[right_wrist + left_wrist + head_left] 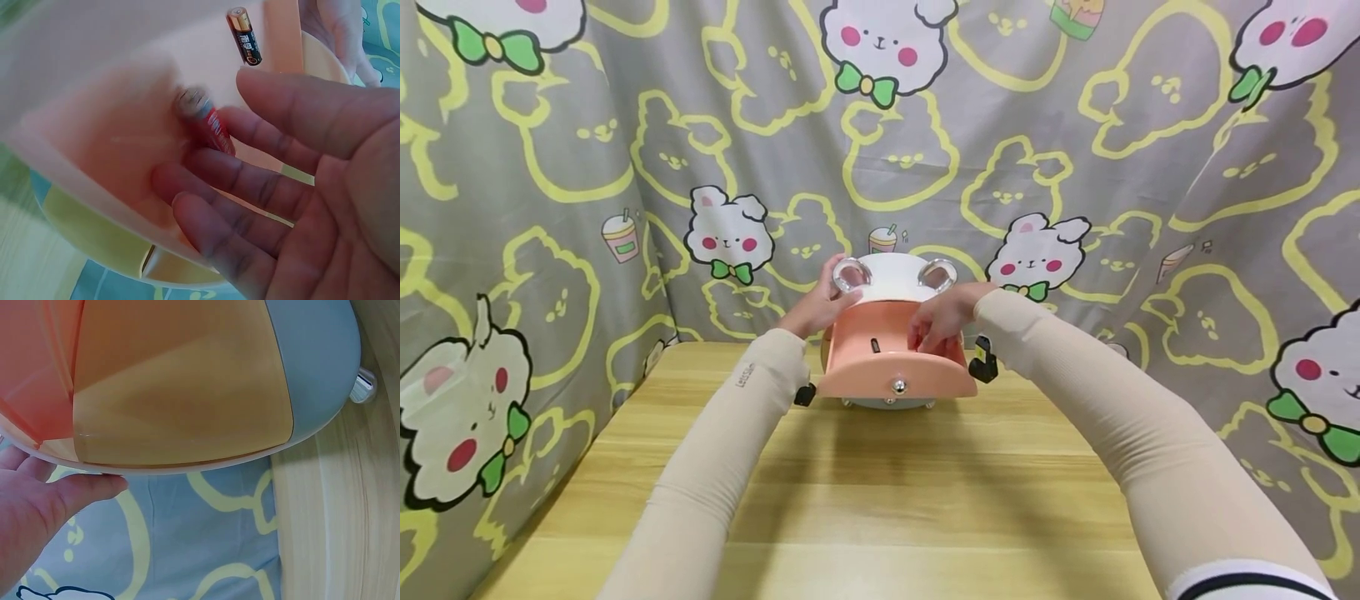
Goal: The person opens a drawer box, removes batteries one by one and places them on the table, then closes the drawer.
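A bear-eared storage box (891, 279) with a white top and clear ears stands on the table. Its pink drawer (887, 377) juts out at the front, with a round silver knob. At the box's upper left edge my left hand (816, 308) holds on, its thumb (90, 490) along the rim and some fingers hidden behind. Over the drawer is my right hand (943, 319), fingers bent loosely and thumb apart. A blurred red battery (209, 128) lies right at its fingertips. Inside the drawer, a black-and-gold battery (245, 39) rests closer to the left hand.
The wooden table (880, 517) extends in front of the box. A grey patterned curtain (805, 167) hangs close behind and along both sides. Short silver feet (364, 385) hold the box off the tabletop. Black wrist mounts (982, 360) flank the drawer.
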`<state>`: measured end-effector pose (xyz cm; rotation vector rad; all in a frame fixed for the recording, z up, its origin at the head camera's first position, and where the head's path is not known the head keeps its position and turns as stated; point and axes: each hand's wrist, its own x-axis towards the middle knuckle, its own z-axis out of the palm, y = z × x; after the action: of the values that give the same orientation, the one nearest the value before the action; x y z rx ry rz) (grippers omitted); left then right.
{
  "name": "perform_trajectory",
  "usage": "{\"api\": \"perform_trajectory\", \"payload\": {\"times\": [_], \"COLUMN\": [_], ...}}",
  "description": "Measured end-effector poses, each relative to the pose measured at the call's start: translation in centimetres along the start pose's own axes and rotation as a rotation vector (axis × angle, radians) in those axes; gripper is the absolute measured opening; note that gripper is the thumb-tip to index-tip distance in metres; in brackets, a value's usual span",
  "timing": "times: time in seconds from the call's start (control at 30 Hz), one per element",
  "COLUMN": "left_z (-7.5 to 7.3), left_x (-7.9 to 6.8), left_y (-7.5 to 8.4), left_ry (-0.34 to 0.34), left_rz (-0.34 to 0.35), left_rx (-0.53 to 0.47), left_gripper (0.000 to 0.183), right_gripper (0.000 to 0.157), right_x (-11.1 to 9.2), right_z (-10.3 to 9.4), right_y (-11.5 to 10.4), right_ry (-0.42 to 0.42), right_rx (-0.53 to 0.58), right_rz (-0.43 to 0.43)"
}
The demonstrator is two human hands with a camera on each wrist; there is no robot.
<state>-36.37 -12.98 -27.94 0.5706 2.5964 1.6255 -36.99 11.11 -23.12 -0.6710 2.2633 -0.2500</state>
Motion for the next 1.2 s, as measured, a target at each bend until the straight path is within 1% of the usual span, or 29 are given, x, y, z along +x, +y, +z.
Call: {"api": "perform_trajectory", "payload": {"times": [0.13,0.2,0.3,0.43,0.53,0.6,0.73,0.83,0.9,1.03,1.2], "left_z": [-0.1,0.0,0.0,0.1,0.1,0.1,0.1,0.2,0.2,0.2,0.1], "left_x": [1.3,1.3,1.2,1.3,1.3,1.2,1.2,1.2,1.2,1.3,1.4], "left_y": [-2.0,-2.0,-2.0,-2.0,-1.9,-1.8,-1.9,-1.9,-1.8,-1.8,-1.8], "left_ry": [0.012,0.01,0.01,0.02,0.024,0.022,0.017,0.016,0.021,0.03,0.032], "left_rz": [0.029,0.033,0.028,0.03,0.041,0.047,0.041,0.034,0.027,0.016,0.003], "left_rx": [-0.014,-0.018,-0.015,-0.01,-0.008,-0.01,-0.006,-0.003,0.001,0.007,0.02], "left_gripper": [0.081,0.081,0.081,0.08,0.08,0.08,0.08,0.08,0.08,0.08,0.08], "right_gripper": [0.022,0.02,0.015,0.011,0.01,0.01,0.012,0.014,0.014,0.014,0.016], "right_x": [0.0,-0.2,-0.3,-0.3,-0.3,-0.4,-0.4,-0.6,-0.8,-1.0,-1.1], "right_z": [0.0,0.1,0.3,0.6,0.7,0.7,0.7,0.8,0.7,0.7,0.7], "right_y": [-0.1,-0.1,0.0,0.2,0.4,0.5,0.3,0.3,0.4,0.4,0.5], "right_ry": [-0.005,0.0,0.035,0.125,0.187,0.211,0.216,0.221,0.244,0.289,0.328], "right_rx": [0.01,-0.004,-0.059,-0.181,-0.229,-0.226,-0.191,-0.186,-0.189,-0.161,-0.138], "right_rz": [0.01,0.004,-0.016,-0.068,-0.09,-0.087,-0.087,-0.099,-0.105,-0.117,-0.149]}}
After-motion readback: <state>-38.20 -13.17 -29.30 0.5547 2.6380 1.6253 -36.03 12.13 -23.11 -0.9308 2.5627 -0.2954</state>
